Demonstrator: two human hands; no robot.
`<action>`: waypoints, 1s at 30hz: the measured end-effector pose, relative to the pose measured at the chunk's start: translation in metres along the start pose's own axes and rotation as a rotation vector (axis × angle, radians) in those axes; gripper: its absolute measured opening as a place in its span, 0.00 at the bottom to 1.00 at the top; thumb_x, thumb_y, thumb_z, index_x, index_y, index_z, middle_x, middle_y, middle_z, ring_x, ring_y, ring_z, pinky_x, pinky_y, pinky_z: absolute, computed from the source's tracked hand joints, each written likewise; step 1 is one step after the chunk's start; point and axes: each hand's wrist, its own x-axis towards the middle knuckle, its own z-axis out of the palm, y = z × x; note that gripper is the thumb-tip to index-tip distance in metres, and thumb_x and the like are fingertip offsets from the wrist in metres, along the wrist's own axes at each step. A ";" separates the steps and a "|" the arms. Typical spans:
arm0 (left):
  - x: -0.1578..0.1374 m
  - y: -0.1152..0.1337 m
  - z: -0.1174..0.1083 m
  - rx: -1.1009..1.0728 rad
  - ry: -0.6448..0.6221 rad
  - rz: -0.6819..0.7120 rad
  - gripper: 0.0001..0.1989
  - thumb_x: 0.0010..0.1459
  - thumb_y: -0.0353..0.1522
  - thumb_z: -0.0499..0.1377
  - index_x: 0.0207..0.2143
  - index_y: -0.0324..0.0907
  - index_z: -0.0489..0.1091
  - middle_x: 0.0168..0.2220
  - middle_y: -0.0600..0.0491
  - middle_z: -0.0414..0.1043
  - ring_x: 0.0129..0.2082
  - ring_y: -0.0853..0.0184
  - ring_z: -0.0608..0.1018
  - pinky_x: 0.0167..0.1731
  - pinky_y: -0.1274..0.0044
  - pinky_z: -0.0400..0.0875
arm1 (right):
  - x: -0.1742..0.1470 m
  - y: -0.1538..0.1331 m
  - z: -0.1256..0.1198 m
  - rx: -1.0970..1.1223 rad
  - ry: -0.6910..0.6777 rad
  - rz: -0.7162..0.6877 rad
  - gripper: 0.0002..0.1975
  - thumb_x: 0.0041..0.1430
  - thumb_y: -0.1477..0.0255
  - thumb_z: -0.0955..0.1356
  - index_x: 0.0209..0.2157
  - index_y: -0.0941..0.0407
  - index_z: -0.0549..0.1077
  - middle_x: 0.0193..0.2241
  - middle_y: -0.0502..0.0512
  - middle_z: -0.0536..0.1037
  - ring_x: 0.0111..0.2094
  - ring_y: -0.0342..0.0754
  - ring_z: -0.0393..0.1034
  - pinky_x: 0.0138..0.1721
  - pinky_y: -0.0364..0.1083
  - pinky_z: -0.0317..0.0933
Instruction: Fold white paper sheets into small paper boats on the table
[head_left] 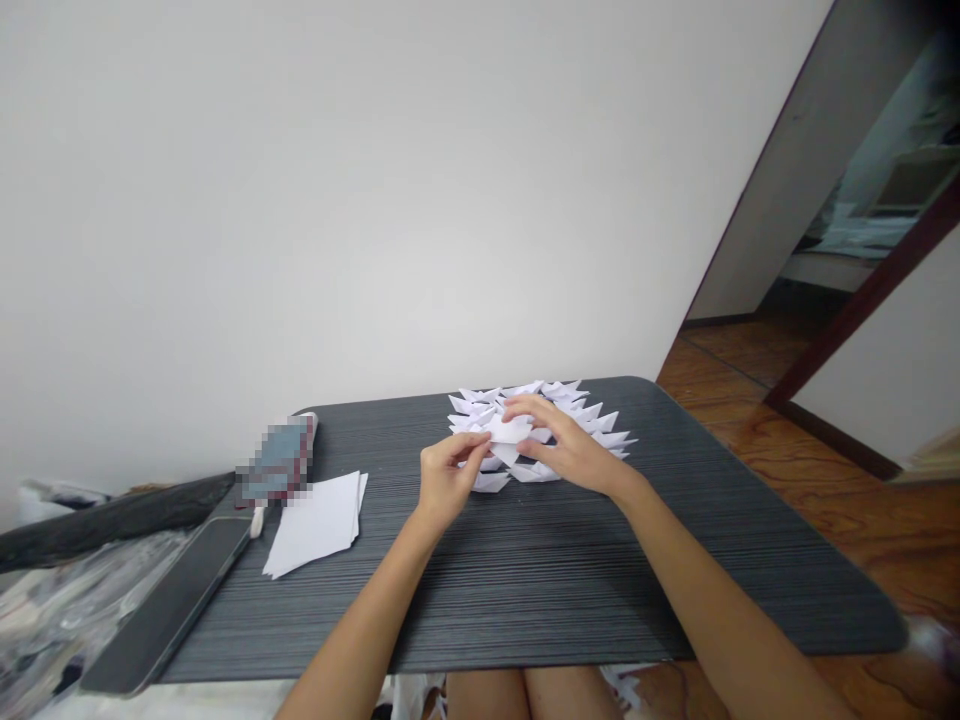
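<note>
A small folded white paper (507, 432) is held up above the table between my two hands. My left hand (451, 470) pinches its left corner between thumb and fingers. On the other side, my right hand (566, 445) has its thumb and fingertips closed on the paper's right edge. Behind and beneath the hands, several white paper boats (604, 424) lie in rows on the dark table. Part of the rows is hidden by my hands and the held paper.
A stack of white paper sheets (319, 522) lies on the dark wood-grained table (570, 590), left of my arms. Beyond it is a blurred blue and red item (279, 462). A white wall (480, 200) rises behind the table; a doorway (840, 220) opens at the right.
</note>
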 end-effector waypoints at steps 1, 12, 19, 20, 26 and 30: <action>0.000 0.001 0.001 0.007 0.008 0.002 0.07 0.47 0.31 0.59 0.29 0.38 0.73 0.29 0.50 0.75 0.26 0.68 0.76 0.29 0.78 0.72 | 0.000 0.000 0.002 -0.019 0.005 -0.019 0.11 0.51 0.67 0.65 0.37 0.54 0.68 0.46 0.57 0.64 0.50 0.49 0.57 0.48 0.48 0.52; -0.004 0.006 0.006 -0.104 -0.025 -0.093 0.07 0.47 0.33 0.58 0.28 0.37 0.70 0.27 0.52 0.74 0.26 0.67 0.77 0.31 0.78 0.73 | 0.005 0.015 0.018 0.657 0.111 0.469 0.11 0.41 0.66 0.70 0.21 0.60 0.68 0.21 0.50 0.71 0.24 0.42 0.65 0.30 0.43 0.57; -0.004 0.005 0.007 -0.199 -0.100 -0.191 0.08 0.52 0.35 0.54 0.31 0.38 0.64 0.27 0.51 0.72 0.27 0.66 0.77 0.30 0.76 0.73 | 0.007 0.007 0.022 0.630 0.237 0.358 0.11 0.40 0.70 0.70 0.17 0.59 0.64 0.26 0.51 0.72 0.31 0.43 0.66 0.34 0.42 0.57; -0.004 0.006 0.007 -0.203 -0.117 -0.198 0.08 0.52 0.35 0.54 0.31 0.38 0.64 0.27 0.51 0.72 0.27 0.66 0.77 0.30 0.76 0.73 | 0.007 0.007 0.022 0.631 0.228 0.323 0.11 0.40 0.71 0.70 0.16 0.59 0.64 0.30 0.52 0.73 0.35 0.44 0.66 0.38 0.43 0.57; -0.003 0.011 0.006 -0.236 -0.169 -0.211 0.09 0.52 0.34 0.54 0.35 0.38 0.62 0.24 0.54 0.72 0.25 0.67 0.77 0.28 0.78 0.73 | 0.007 0.010 0.020 0.618 0.228 0.279 0.09 0.43 0.71 0.69 0.18 0.59 0.65 0.28 0.53 0.72 0.30 0.43 0.66 0.34 0.43 0.59; -0.002 0.009 0.004 -0.275 -0.201 -0.233 0.13 0.53 0.34 0.53 0.40 0.37 0.62 0.24 0.54 0.73 0.25 0.67 0.77 0.31 0.76 0.73 | 0.007 0.013 0.024 0.621 0.256 0.209 0.08 0.44 0.72 0.69 0.20 0.59 0.66 0.28 0.53 0.72 0.32 0.43 0.67 0.36 0.44 0.59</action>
